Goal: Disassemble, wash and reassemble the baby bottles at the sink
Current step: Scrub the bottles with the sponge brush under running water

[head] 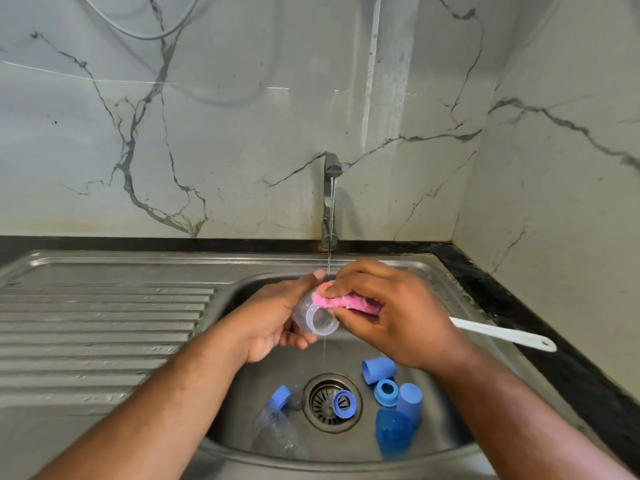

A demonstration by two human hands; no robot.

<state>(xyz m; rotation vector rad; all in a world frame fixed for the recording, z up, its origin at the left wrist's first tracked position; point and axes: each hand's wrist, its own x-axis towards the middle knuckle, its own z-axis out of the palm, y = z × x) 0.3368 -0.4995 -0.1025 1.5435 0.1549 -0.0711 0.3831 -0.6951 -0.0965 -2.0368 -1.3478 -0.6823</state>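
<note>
Holding clear bottle [317, 318] in left grip [273, 317] | right grip [391, 317] clutching pink brush [346, 301] at its rim | above sink [346, 465]

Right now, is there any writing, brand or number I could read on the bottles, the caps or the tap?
No text can be read anywhere.
The bottle in the left hand: no marks show.
The brush in the right hand: plain.
The caps and the tap: no brand shows.
The second bottle in the sink: too blurred to tell.
</note>
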